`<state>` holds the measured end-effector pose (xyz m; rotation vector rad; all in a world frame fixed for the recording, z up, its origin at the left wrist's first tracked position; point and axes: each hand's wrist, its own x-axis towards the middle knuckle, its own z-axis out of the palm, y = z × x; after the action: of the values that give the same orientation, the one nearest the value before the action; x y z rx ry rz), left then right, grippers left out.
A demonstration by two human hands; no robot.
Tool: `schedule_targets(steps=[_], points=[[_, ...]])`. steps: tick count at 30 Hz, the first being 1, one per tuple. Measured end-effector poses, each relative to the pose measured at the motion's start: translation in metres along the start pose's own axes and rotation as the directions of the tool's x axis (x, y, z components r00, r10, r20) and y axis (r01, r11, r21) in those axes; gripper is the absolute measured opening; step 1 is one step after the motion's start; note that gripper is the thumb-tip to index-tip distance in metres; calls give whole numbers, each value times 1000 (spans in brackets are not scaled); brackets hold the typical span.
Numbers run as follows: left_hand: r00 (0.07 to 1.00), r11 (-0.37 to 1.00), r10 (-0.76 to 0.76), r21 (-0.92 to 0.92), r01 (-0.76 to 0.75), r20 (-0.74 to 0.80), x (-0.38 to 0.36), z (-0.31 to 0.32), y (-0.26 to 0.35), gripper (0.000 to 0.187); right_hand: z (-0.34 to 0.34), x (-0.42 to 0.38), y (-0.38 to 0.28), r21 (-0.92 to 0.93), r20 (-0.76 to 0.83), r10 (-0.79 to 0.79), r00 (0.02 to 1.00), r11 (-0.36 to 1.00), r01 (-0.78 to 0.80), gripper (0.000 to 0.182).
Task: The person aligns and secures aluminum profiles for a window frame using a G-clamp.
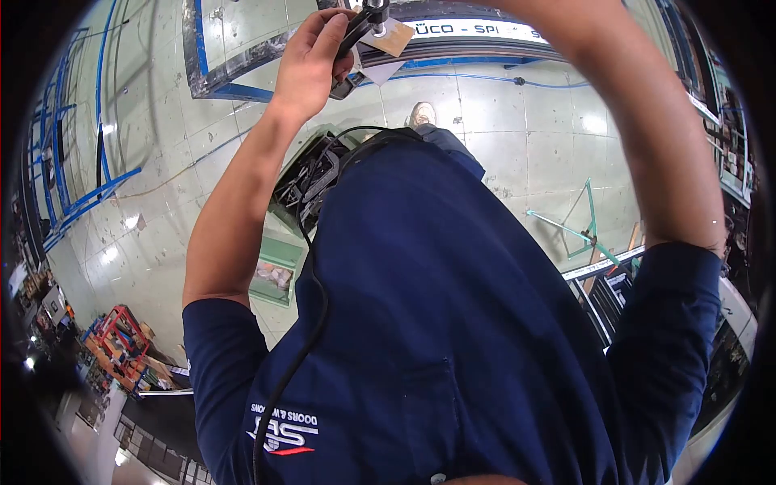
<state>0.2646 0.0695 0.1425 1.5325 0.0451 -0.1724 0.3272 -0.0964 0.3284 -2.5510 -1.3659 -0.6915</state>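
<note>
My left hand is closed around the black clamp at the top of the view. The clamp's silver screw end meets a small brown board, beside dark frame profiles that carry a white printed strip. A pale flat piece shows just beneath the board. My right forearm reaches up past the top edge, so that hand is out of the picture.
Near my left side lie a dark bin of tools and a green tray. A blue-edged metal frame stands at upper left. To the right is a green stand. A blue hose crosses the floor.
</note>
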Motion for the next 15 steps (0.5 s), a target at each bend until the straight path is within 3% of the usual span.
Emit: schedule_targets(steps=[7,10,12,13,14,15], points=[[1000,998,-14,-54,13,-28,0,-1,-3,33,0,-2,-20,-49,-67,165,984,985,-168,51],[1000,998,4,-67,-4,-5,1,-3,-5,33,-12,1,-17,12,24,182,983,983,-183,52],[999,991,15,-130,-10,41,1,-5,-7,33,-27,12,-15,78,231,155,961,981,-177,50],[996,996,-21,-80,28,85,2,-10,-9,39,-40,22,-13,116,379,200,903,958,-261,49],[998,996,-14,-82,20,69,1,-13,-8,39,-37,24,-2,120,375,184,908,962,-244,49],[994,996,-20,-80,29,109,1,-14,-6,39,-33,32,6,295,385,97,918,929,-222,49]])
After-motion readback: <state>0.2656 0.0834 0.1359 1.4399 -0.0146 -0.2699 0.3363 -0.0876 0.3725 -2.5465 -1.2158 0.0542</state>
